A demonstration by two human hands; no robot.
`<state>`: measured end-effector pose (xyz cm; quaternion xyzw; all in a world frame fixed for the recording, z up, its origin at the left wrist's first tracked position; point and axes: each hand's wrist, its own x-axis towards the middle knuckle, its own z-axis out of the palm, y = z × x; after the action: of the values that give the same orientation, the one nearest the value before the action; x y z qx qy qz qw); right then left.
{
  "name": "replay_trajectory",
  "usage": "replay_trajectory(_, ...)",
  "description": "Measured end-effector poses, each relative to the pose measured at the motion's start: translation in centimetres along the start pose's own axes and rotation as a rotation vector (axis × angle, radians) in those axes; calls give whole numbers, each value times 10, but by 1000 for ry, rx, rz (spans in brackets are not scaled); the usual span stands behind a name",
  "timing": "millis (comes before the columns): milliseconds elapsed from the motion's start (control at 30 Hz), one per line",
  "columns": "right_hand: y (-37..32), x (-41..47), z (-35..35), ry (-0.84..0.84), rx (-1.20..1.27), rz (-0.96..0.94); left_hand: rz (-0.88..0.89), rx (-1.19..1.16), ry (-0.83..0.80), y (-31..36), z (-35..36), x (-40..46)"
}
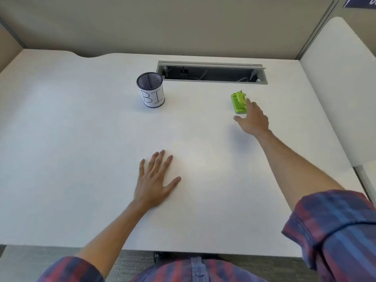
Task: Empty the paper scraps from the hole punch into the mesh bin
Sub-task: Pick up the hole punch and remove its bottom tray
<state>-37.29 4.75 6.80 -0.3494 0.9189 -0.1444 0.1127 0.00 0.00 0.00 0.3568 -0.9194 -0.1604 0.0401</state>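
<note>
Left hand [155, 181] flat, open | right hand [252, 119] open, touching hole punch [239, 102] | mesh bin [151, 90] apart

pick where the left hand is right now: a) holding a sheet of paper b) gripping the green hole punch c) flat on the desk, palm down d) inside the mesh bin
c: the left hand lies flat with fingers spread on the bare desk, while the right hand reaches to the green hole punch.

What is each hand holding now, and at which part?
Nothing is held yet. The right hand is open, its fingers reaching the near right edge of the green hole punch. The left hand lies flat on the desk.
</note>
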Motion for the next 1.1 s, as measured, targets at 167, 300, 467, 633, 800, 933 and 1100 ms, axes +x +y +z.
replay_trajectory(167, -3, 20, -3, -81, -73, -62, 4, 46, 12, -1, 0, 2)
replay_trajectory(300, 1, 26, 8, -65, -66, -72, 6, 47, 11, -2, 2, 2)
replay_trajectory(467, -1, 23, 15, 101, 20, -75, 5, 41, 11, -2, 1, 2)
replay_trajectory(633, -5, 11, 22, 180, 115, -2, 6, 42, 12, -2, 1, 3)
replay_trajectory(800, -7, -6, 35, 229, 173, 37, 4, 38, 14, -2, 1, 3)
replay_trajectory(933, -8, -23, 43, 268, 276, 54, 6, 38, 11, -2, 1, 3)
replay_trajectory(1100, -6, -47, 50, 367, 617, 78, 11, 34, 18, -2, 1, 2)
